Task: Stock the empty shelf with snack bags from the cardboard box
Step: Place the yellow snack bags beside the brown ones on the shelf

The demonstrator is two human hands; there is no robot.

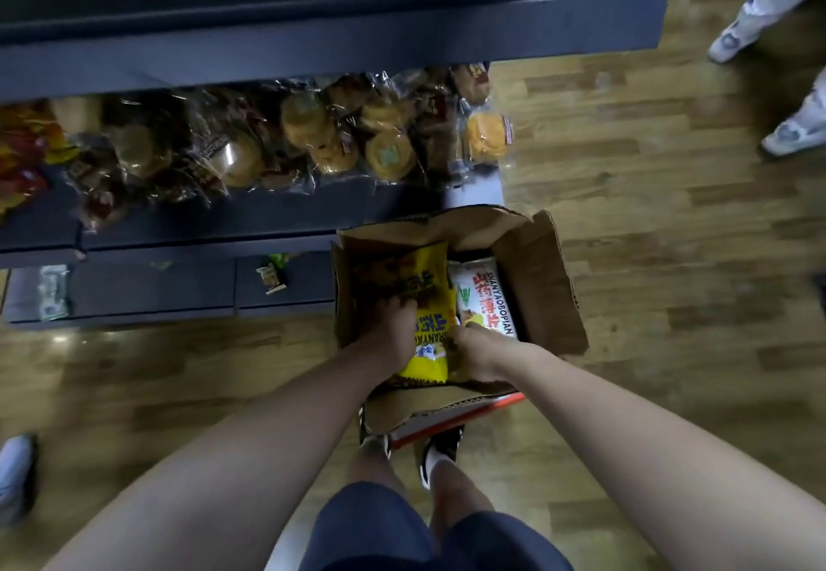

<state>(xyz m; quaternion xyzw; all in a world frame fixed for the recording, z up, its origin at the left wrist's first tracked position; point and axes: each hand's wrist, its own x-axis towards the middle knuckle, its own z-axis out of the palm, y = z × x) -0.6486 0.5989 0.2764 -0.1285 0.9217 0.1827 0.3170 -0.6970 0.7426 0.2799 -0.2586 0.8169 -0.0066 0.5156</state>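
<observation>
The person's left hand (393, 329) and right hand (474, 354) are reaching into the cardboard box (543, 275), fingers curled round the yellow snack bag (431, 302) from both sides. Lifting it straight up, without crushing it, looks best. A white snack bag (485, 298) is lying beside it in the box. Behind the box, the shelf (214, 222) is holding wrapped pastries (313, 132).
</observation>
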